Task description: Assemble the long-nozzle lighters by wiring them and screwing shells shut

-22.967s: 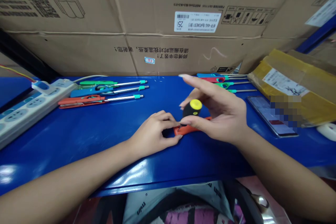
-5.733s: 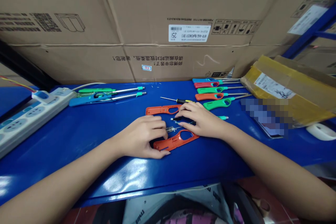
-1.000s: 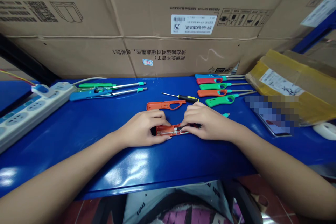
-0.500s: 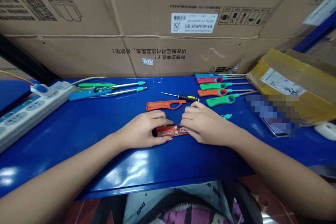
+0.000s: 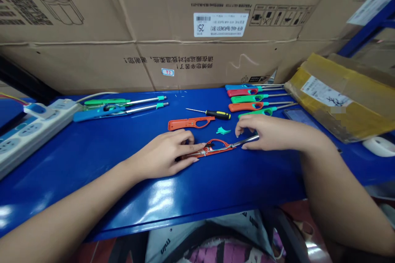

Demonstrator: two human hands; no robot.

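Note:
An orange lighter half-shell lies on the blue table with its inner parts exposed, and a metal tube runs out of its right end. My left hand is closed around the shell's left end, thumb on the near side and fingers on the far side. At the tube's far end, my right hand curls around it, thumb below and index finger bent above; the tube's tip is hidden. The other orange half-shell lies behind, near a small teal trigger and a black-and-yellow screwdriver.
Several assembled lighters lie in a row at the back right, beside a taped carton and a phone. More lighters lie at left by a white power strip. A large cardboard box forms the back wall.
My right hand has moved right from the shell to the metal tube, uncovering the shell's right part and the teal trigger. My left hand stays on the shell. The view has shifted slightly.

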